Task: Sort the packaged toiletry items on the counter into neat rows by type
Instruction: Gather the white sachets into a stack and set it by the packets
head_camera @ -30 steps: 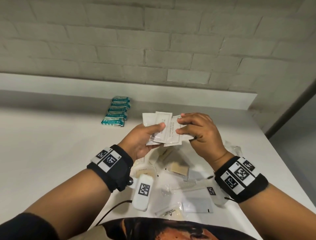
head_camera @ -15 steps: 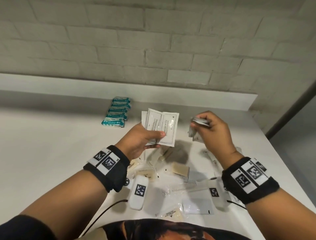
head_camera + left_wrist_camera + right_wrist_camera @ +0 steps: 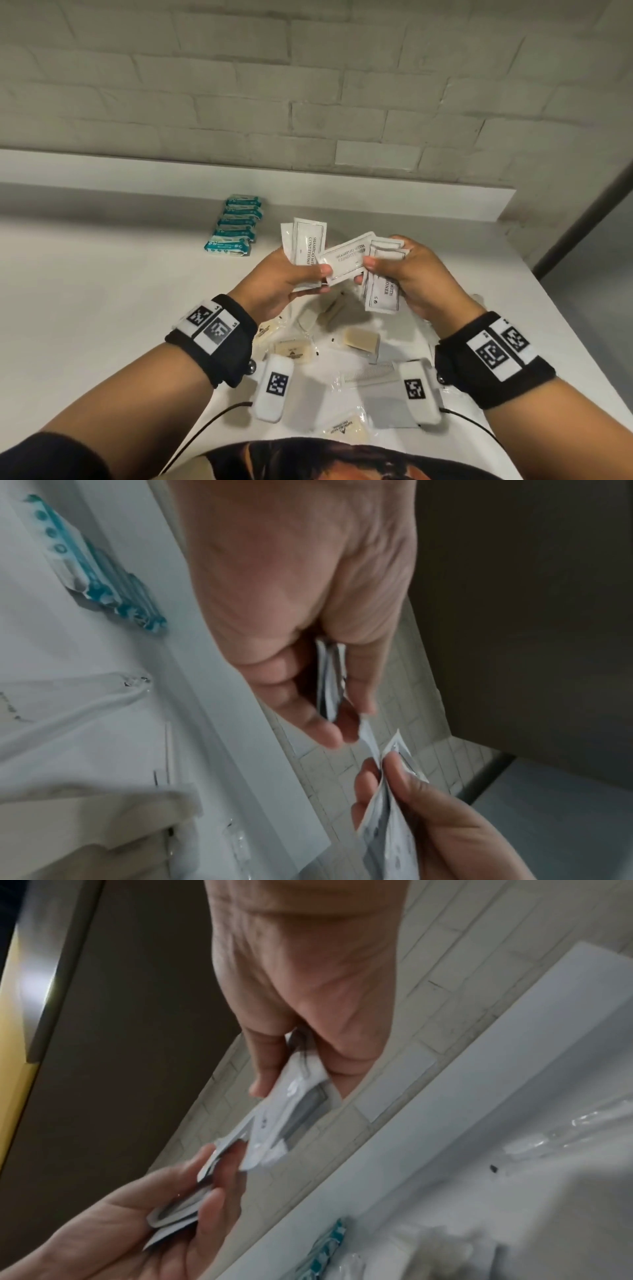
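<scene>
**Counter stock, sachets in hand**

Nearest, on the white counter (image 3: 85, 308): wrapped soap bars (image 3: 361, 339) and a comb (image 3: 370, 375), loosely scattered. Above them, the left hand (image 3: 284, 284) pinches a small fan of white shampoo sachets (image 3: 306, 246); the right hand (image 3: 411, 277) grips several more (image 3: 383, 291), one lying across between both thumbs. Farthest, by the wall: a row of teal packets (image 3: 234, 229).

White sachets (image 3: 310, 246), teal packets (image 3: 234, 228)
</scene>
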`<state>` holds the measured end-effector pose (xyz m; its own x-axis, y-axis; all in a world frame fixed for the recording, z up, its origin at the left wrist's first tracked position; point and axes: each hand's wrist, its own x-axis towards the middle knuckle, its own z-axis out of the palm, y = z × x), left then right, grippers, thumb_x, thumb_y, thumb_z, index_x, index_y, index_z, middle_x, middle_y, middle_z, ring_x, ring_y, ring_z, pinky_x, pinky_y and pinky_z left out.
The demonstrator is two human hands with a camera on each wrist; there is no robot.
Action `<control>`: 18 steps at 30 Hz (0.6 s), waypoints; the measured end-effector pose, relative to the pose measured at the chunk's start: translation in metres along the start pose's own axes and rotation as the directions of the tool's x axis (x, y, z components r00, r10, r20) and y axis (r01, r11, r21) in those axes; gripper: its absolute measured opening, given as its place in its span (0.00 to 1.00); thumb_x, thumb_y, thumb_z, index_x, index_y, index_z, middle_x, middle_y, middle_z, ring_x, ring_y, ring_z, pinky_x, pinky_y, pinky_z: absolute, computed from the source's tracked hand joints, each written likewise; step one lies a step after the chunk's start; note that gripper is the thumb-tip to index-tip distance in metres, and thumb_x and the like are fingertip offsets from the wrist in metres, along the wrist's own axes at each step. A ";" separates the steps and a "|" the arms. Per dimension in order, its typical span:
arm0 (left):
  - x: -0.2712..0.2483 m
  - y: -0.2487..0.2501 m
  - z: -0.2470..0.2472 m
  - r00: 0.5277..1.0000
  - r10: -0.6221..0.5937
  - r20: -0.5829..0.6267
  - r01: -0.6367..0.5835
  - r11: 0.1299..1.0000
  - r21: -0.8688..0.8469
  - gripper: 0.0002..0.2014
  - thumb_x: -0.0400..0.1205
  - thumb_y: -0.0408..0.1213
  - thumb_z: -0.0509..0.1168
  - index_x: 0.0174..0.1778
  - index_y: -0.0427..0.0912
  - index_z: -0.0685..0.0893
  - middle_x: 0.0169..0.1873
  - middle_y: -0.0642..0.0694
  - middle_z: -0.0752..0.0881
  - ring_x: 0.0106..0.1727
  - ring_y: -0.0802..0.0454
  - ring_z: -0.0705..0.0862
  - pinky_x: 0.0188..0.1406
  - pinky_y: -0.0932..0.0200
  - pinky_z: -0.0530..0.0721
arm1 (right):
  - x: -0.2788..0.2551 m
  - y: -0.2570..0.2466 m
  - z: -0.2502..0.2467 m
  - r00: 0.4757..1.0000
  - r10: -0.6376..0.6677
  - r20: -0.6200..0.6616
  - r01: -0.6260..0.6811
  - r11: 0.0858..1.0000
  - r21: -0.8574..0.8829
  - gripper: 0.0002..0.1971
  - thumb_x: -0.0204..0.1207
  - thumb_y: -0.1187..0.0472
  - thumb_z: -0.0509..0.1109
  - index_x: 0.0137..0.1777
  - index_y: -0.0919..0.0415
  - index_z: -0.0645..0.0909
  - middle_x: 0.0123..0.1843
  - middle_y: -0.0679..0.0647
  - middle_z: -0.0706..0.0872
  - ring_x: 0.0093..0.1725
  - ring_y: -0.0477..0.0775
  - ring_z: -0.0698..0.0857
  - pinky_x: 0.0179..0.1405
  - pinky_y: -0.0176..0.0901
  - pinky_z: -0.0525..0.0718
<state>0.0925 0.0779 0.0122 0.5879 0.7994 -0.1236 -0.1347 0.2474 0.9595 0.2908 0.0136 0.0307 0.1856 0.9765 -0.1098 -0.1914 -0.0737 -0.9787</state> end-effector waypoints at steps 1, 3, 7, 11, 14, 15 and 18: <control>0.001 -0.001 -0.001 0.999 0.012 -0.032 -0.011 1.000 0.029 0.19 0.76 0.23 0.69 0.63 0.37 0.80 0.53 0.40 0.91 0.51 0.45 0.90 0.54 0.47 0.87 | -0.002 0.000 -0.001 0.999 0.012 0.030 -0.010 0.999 -0.046 0.12 0.72 0.79 0.70 0.55 0.74 0.78 0.45 0.68 0.90 0.31 0.55 0.90 0.32 0.43 0.89; 0.002 -0.002 -0.002 0.997 0.027 -0.077 -0.021 0.996 0.081 0.18 0.77 0.23 0.69 0.63 0.36 0.80 0.54 0.38 0.90 0.51 0.44 0.89 0.53 0.47 0.87 | -0.006 -0.006 -0.002 0.999 -0.017 0.033 0.025 0.965 -0.262 0.09 0.74 0.77 0.71 0.52 0.69 0.79 0.32 0.54 0.87 0.24 0.43 0.83 0.22 0.30 0.79; 0.005 0.002 -0.001 0.998 0.027 -0.062 -0.011 0.970 0.241 0.17 0.75 0.23 0.72 0.59 0.35 0.82 0.52 0.34 0.89 0.46 0.44 0.89 0.44 0.53 0.90 | -0.002 -0.028 -0.006 0.993 -0.051 0.111 0.111 0.749 -0.654 0.14 0.71 0.66 0.78 0.56 0.61 0.84 0.50 0.49 0.87 0.44 0.46 0.86 0.43 0.34 0.84; 0.005 0.002 0.010 0.998 0.058 -0.012 -0.055 0.976 0.209 0.14 0.77 0.22 0.69 0.59 0.33 0.81 0.46 0.37 0.88 0.41 0.48 0.89 0.36 0.58 0.88 | -0.004 -0.033 0.015 0.968 0.090 0.234 0.152 0.531 -0.834 0.12 0.70 0.62 0.78 0.47 0.48 0.79 0.42 0.46 0.87 0.38 0.51 0.86 0.32 0.39 0.85; 0.004 0.001 0.012 0.999 0.047 -0.017 -0.045 0.997 0.070 0.13 0.82 0.22 0.62 0.61 0.35 0.79 0.47 0.37 0.89 0.44 0.44 0.90 0.42 0.52 0.91 | -0.002 -0.018 0.016 0.989 0.067 0.134 0.072 0.571 -0.818 0.23 0.70 0.62 0.78 0.60 0.45 0.72 0.47 0.47 0.83 0.35 0.50 0.82 0.23 0.38 0.81; 0.003 0.000 0.009 1.000 0.020 -0.018 -0.020 1.000 -0.011 0.14 0.83 0.22 0.58 0.64 0.36 0.77 0.49 0.37 0.89 0.47 0.42 0.90 0.46 0.49 0.90 | -0.001 -0.014 0.013 0.995 0.049 0.085 0.036 0.630 -0.776 0.26 0.69 0.63 0.78 0.64 0.46 0.73 0.49 0.49 0.84 0.35 0.51 0.83 0.26 0.41 0.81; -0.001 -0.004 0.001 0.999 -0.017 0.032 0.020 0.997 -0.072 0.17 0.85 0.25 0.57 0.69 0.41 0.75 0.58 0.40 0.88 0.58 0.38 0.88 0.56 0.44 0.86 | 0.002 -0.012 0.006 1.000 -0.021 0.021 0.028 0.922 -0.387 0.22 0.67 0.75 0.77 0.60 0.61 0.80 0.45 0.54 0.90 0.38 0.51 0.87 0.40 0.44 0.88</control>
<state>0.0929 0.0757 0.0090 0.6154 0.7770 -0.1322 -0.1800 0.3018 0.9362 0.2874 0.0180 0.0432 0.1699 0.9818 -0.0852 0.2020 -0.1193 -0.9721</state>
